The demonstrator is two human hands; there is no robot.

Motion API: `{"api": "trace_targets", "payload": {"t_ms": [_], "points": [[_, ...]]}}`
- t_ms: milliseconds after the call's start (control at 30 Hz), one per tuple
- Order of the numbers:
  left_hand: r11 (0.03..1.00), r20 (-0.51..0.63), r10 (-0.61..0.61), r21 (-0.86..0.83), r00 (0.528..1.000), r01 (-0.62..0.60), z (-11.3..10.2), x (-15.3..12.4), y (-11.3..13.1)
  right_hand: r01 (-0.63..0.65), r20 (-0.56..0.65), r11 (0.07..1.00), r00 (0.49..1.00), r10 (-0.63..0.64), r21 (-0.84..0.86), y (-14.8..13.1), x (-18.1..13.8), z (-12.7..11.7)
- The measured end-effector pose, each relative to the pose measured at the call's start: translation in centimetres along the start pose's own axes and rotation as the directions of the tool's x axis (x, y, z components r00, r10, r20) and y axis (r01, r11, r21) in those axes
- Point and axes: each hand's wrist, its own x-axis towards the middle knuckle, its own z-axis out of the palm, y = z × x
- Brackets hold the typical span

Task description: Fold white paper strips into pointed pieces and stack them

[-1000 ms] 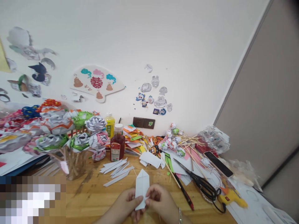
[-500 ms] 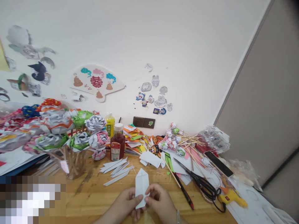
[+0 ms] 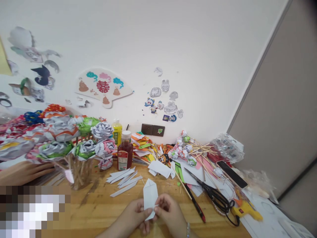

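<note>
A white folded paper piece (image 3: 150, 197) with a pointed top stands upright above the wooden table (image 3: 99, 208), near its front edge. My left hand (image 3: 133, 216) pinches its lower left edge. My right hand (image 3: 168, 213) pinches its lower right side, fingers curled. A bracelet sits on my right wrist. Just beyond the paper lie several folded white paper strips (image 3: 123, 180).
Paper flowers on sticks (image 3: 74, 138) fill the left. A red bottle (image 3: 125, 151) and a yellow bottle (image 3: 117, 131) stand behind. Black scissors (image 3: 210, 191), a red pen (image 3: 195, 204), a yellow glue gun (image 3: 245, 208), a phone (image 3: 231, 174) and skewers (image 3: 195, 150) lie right. Another person's hand (image 3: 23, 172) rests at left.
Another person's hand has come into view at the left edge beside the paper flowers. My hands have stayed in place with the folded paper.
</note>
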Motion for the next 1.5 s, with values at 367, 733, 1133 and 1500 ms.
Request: {"api": "trace_targets", "payload": {"t_ms": [367, 733, 1133, 1500], "points": [[1.000, 0.008, 0.009, 0.004, 1.000, -0.009, 0.0, 0.0, 0.0, -0.013, -0.001, 0.998, 1.000, 0.013, -0.054, 0.1, -0.1, 0.1], [0.998, -0.109, 0.003, 0.066, 0.994, 0.004, 0.9, 0.0, 0.2, -0.015, -0.014, 0.992, 1.000, 0.013, -0.125, -0.4, -0.2, 0.2], [0.997, -0.123, -0.002, 0.070, 0.992, 0.011, 1.0, -0.2, 0.4, -0.001, -0.027, 0.987, 1.000, -0.004, -0.159, -0.7, -0.4, 0.3], [0.997, -0.113, -0.031, 0.066, 0.993, 0.039, 1.0, -0.5, 1.0, 0.000, -0.043, 0.988, 0.999, -0.007, -0.157, -0.2, -0.5, 0.4]]}}
